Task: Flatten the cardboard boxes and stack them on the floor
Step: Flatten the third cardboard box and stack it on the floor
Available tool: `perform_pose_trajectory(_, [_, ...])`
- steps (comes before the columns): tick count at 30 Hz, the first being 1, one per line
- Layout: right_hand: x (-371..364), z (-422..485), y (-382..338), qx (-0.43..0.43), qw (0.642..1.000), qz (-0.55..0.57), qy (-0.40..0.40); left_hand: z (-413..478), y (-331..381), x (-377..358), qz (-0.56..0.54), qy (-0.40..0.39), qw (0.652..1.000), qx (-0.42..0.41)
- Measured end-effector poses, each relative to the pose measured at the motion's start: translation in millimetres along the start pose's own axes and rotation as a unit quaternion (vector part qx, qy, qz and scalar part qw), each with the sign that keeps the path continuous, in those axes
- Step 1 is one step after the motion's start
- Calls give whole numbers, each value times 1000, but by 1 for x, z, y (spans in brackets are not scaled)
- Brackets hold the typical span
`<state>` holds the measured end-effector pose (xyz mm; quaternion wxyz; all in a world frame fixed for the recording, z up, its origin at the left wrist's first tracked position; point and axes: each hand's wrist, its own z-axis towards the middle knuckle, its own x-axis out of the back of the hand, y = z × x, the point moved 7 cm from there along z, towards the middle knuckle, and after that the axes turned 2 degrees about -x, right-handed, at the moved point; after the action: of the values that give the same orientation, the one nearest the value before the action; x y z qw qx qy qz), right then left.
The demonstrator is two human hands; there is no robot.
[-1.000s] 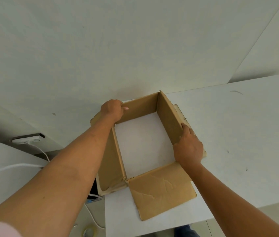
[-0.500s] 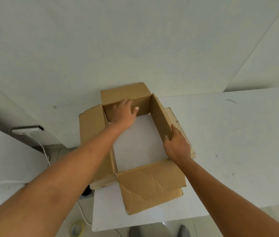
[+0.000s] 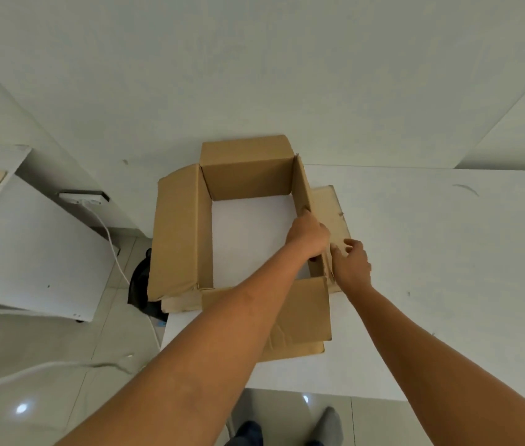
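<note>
Left hand (image 3: 308, 235) crossed to one box (image 3: 245, 165) wall, fingers gripping, right hand (image 3: 353, 263) open-fingered

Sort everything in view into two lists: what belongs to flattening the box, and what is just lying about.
For the job: cardboard box, open on the table; left hand gripping its right wall; right hand touching the outer flap.
Just lying about: power strip; white cable; black bag; white cabinet.

White cable (image 3: 111, 244) hangs beside the white table (image 3: 447, 284)
</note>
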<state>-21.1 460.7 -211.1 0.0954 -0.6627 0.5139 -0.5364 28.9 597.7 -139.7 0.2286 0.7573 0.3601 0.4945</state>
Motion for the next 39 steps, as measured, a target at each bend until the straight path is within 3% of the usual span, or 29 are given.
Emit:
perform_pose_trajectory(4, [-6,12,16,-15,981,-195,-14,3,-17,5,-60,-5,998,-19])
perform_pose_trajectory(6, [-7,17,20,-16,971,-240,-8,2,-19,6,-80,-17,996,-29])
perform_pose_trajectory(11, [9,24,15,-9,994,-111,-2,5,-16,5,-85,-43,995,-33])
perform_pose_trajectory(16, [17,3,-14,103,985,-133,34,1,0,3,-56,-14,997,-48])
perform_pose_trajectory(24, [92,-6,-54,171,959,-183,131,-4,53,28,-26,29,994,-100])
perform_pose_trajectory(39, [221,-49,-125,271,900,-192,282,-21,93,46,-174,74,977,-94])
